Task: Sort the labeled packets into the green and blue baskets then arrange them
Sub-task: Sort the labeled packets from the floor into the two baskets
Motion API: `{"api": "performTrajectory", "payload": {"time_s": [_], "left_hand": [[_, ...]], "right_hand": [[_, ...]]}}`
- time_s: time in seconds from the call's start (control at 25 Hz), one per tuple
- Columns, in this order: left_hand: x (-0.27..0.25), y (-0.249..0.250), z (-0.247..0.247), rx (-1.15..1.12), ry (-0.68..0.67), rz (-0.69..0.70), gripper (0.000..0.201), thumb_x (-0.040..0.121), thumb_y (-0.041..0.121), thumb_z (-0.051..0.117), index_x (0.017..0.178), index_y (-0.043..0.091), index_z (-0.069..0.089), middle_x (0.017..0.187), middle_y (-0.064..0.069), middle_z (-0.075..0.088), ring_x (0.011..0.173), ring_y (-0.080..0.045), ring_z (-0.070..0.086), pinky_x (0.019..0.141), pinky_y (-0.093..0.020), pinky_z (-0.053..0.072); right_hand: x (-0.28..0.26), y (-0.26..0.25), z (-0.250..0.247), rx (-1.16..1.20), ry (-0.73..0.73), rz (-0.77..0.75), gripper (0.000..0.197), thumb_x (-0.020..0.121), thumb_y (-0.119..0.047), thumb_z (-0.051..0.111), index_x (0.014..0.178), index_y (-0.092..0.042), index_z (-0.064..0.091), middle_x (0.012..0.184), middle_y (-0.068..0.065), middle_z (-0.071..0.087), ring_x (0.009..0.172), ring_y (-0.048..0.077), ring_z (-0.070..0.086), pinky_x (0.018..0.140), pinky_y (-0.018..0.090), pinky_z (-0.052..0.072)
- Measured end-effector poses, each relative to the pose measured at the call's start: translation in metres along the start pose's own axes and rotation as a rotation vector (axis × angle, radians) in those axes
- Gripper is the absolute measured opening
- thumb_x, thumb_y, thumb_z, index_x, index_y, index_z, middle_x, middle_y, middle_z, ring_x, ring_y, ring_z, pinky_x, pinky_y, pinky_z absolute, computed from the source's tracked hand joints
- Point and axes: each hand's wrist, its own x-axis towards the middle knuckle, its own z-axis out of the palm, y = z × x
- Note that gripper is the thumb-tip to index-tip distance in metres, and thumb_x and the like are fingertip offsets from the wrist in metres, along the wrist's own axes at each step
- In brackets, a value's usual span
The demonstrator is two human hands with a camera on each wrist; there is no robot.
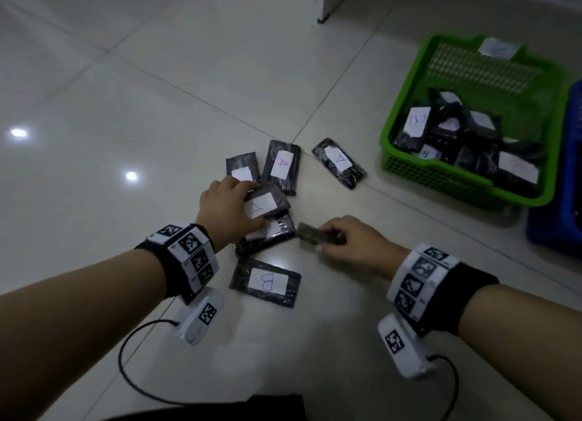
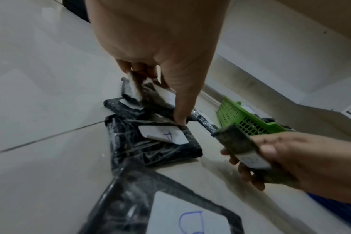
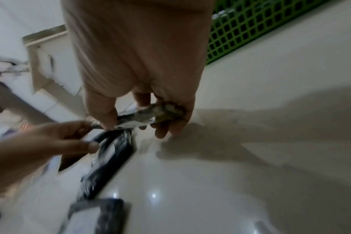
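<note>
On the pale tiled floor [image 1: 157, 84], the person's left hand [image 1: 225, 208] curls its fingers and thumb round a black packet with a white label marked A [image 1: 266, 204], held just above another packet [image 1: 271, 236] in the loose cluster. Beyond the hand lie a packet with a blank-looking label [image 1: 242, 169] and a second A packet [image 1: 281, 165]; nearer the person, a packet marked B [image 1: 266, 282] lies flat on the floor by itself. To the right, the right hand [image 1: 352, 242] pinches a blurred packet [image 1: 318, 236] between thumb and fingers, lifted off the floor; the left wrist view shows a white label on it, too smeared to read. Farther right, a third A packet [image 1: 339, 162] lies apart on the tiles. At the far right stands the green basket [image 1: 406, 169], with several black packets heaped in its near end, one showing a B label [image 1: 415, 121]. The blue basket [image 1: 567, 225] touches its right side, mostly out of view.
</note>
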Motion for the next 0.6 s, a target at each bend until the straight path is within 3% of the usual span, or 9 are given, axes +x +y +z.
{"api": "performTrajectory", "payload": {"time_s": [0.12, 0.2, 0.28, 0.44, 0.6], "left_hand": [[0.004, 0.014, -0.009, -0.333, -0.029, -0.013, 0.074, 0.062, 0.046, 0.081, 0.124, 0.023, 0.049, 0.115, 0.003, 0.045, 0.098, -0.016, 0.054, 0.084, -0.03, 0.048], [0.007, 0.03, -0.014, -0.503, -0.049, -0.029, 0.07, 0.06, 0.049, 0.082, 0.117, 0.026, 0.047, 0.109, 0.007, 0.052, 0.083, -0.013, 0.061, 0.068, -0.028, 0.053], [0.012, 0.049, -0.018, -0.668, -0.088, -0.058, 0.067, 0.063, 0.046, 0.082, 0.116, 0.028, 0.045, 0.104, 0.009, 0.059, 0.08, -0.009, 0.064, 0.06, -0.022, 0.052], [0.021, 0.084, -0.019, -0.975, -0.104, -0.112, 0.058, 0.075, 0.032, 0.077, 0.123, 0.022, 0.046, 0.104, -0.004, 0.068, 0.085, -0.016, 0.069, 0.063, -0.029, 0.057], [0.035, 0.126, -0.026, -1.14, -0.121, -0.056, 0.049, 0.085, 0.008, 0.064, 0.129, 0.019, 0.045, 0.111, -0.01, 0.064, 0.085, -0.019, 0.066, 0.064, -0.026, 0.058]], "right_hand": [[0.005, -0.013, -0.017, 0.753, 0.077, 0.19, 0.023, 0.095, -0.029, 0.05, 0.099, -0.01, 0.061, 0.079, 0.017, 0.06, 0.058, 0.024, 0.058, 0.051, 0.026, 0.046], [0.008, -0.016, -0.031, 0.951, 0.135, 0.2, 0.03, 0.098, -0.029, 0.044, 0.104, -0.003, 0.058, 0.08, 0.019, 0.061, 0.053, 0.024, 0.063, 0.045, 0.028, 0.05], [0.01, -0.017, -0.045, 1.007, 0.162, 0.157, 0.032, 0.1, -0.028, 0.041, 0.107, -0.002, 0.057, 0.084, 0.019, 0.063, 0.054, 0.024, 0.064, 0.044, 0.028, 0.051], [0.004, -0.012, -0.07, 1.02, 0.259, 0.127, 0.027, 0.1, -0.027, 0.04, 0.101, -0.008, 0.06, 0.084, 0.014, 0.067, 0.057, 0.022, 0.063, 0.045, 0.027, 0.052], [-0.01, -0.001, -0.101, 0.969, 0.397, 0.013, 0.016, 0.097, -0.019, 0.048, 0.099, -0.013, 0.063, 0.081, 0.01, 0.067, 0.06, 0.02, 0.059, 0.046, 0.022, 0.046]]}}
